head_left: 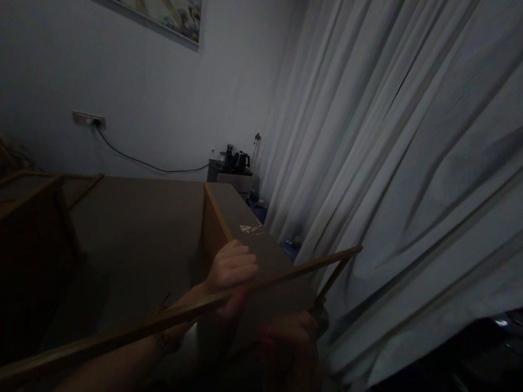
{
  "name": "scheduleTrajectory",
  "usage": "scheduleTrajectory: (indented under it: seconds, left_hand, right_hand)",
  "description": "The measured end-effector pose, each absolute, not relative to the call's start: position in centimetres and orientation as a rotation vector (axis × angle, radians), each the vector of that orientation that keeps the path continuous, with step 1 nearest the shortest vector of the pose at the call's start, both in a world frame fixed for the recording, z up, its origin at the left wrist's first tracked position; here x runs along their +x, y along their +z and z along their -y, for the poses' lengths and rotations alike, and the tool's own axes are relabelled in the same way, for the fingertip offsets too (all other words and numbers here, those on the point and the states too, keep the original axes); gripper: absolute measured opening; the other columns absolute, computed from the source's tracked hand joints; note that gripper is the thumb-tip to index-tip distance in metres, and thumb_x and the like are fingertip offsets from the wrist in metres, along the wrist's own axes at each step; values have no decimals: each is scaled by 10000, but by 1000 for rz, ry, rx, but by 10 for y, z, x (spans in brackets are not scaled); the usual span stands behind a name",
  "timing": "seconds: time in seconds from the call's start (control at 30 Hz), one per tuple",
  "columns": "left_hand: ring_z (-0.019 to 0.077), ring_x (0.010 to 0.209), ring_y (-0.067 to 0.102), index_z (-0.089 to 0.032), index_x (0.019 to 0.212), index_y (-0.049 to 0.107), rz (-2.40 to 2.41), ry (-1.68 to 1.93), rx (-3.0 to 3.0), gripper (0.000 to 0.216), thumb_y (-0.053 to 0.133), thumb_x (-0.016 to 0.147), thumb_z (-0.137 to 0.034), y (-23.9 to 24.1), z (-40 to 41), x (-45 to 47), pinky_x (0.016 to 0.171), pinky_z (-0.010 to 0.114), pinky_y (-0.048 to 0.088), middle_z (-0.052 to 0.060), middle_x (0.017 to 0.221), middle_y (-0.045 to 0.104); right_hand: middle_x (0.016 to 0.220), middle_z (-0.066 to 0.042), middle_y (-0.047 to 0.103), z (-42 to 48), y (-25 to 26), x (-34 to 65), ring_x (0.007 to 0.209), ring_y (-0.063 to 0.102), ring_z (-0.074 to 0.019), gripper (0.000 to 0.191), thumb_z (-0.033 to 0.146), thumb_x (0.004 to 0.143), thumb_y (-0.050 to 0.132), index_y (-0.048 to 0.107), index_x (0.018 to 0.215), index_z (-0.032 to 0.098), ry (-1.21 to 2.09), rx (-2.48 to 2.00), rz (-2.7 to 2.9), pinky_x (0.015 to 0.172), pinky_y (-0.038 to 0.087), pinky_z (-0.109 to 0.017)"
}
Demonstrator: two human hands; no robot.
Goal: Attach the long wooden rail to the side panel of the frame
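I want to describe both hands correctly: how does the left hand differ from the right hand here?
The left hand is higher and better lit, its fingers curled over the edge of the wooden panel. The right hand is lower, in shadow, so its grip is unclear. The left forearm shows; the right barely does. Both touch the same wooden furniture.

Two bare forearms, no sleeves, left hand point(231, 267), dim right hand point(289, 341), red-painted nails

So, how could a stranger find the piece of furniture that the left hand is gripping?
Start at the white curtain on the right. Directly beside it stands a brown wooden unit, its edge gripped by the left hand. Unlike the darker wooden unit at far left, it bears a small white mark.
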State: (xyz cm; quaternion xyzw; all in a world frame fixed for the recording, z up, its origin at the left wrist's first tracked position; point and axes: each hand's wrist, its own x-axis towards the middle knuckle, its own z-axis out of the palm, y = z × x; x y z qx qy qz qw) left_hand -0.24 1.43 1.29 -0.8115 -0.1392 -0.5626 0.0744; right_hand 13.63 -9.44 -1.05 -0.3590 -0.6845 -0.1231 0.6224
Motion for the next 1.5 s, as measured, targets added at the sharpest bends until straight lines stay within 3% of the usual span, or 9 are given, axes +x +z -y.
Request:
scheduleTrajectory:
  seconds: [0.13,0.3,0.5,0.67,0.9,1.13,1.27,1.37,1.5]
  left_hand:
    - [186,516,312,-236,566,394,366,-1692,-2410,578,53,951,-499,7,-24,-1,591,379,347,-4,507,316]
    - [180,543,384,-221,573,453,467,-1693,-2425,605,108,970,-520,6,-14,-5,619,375,394,5,536,399]
    - [173,558,427,-211,608,464,482,-1724,-2436,478,225,987,-376,10,0,-12,618,358,397,8,577,452]
    - [158,487,348,-216,588,356,227,-1719,-2340,484,177,981,-434,5,-24,-3,522,330,269,-13,510,369]
    - [168,513,430,-200,625,480,220,-1772,-2167,475,253,985,-410,-15,-40,-2,531,330,294,9,523,447]
    - [174,548,493,-191,669,525,266,-1723,-2192,447,285,993,-385,-15,-40,-5,549,342,348,31,557,532]
    - [176,509,464,-211,582,452,226,-1679,-2174,552,183,1003,-443,-7,-37,-6,550,344,341,0,491,443]
    - [186,535,467,-211,583,460,280,-1632,-2250,550,179,1001,-432,-3,-31,-8,570,350,341,12,516,464]
    - [190,561,467,-205,620,497,311,-1578,-2332,519,199,999,-397,1,-26,-13,578,349,336,22,552,486]
  right_hand:
    - [838,-19,642,92,-18,126,597,618,-114,95,268,963,515,588,1008,226,-102,-929,1306,517,497,-228]
    - [545,103,497,94,-28,114,368,498,-79,143,330,989,460,526,1095,261,558,-932,1101,350,384,-159]
    - [712,18,636,91,-40,119,597,622,-117,125,299,955,536,604,1042,240,-27,-974,1204,594,506,-236]
    - [715,11,702,86,-36,141,586,672,-151,216,271,913,600,608,1128,282,-323,-852,1492,603,560,-283]
    - [571,16,688,93,-49,99,328,599,-139,317,336,1006,397,537,1271,236,157,-1002,1286,318,460,-204]
    - [464,28,642,99,-50,80,292,578,-145,372,395,1025,327,477,1297,190,399,-1015,1135,308,449,-195]
    - [496,37,619,92,-43,90,355,584,-130,289,378,1020,349,534,1172,214,183,-1016,1221,348,423,-202]
    - [537,15,601,85,-34,102,419,557,-126,232,340,988,434,576,844,226,-225,-1105,1227,433,409,-234]
    - [376,47,425,81,-18,119,348,386,-93,471,262,1007,356,411,540,222,-678,-950,1392,453,318,-257]
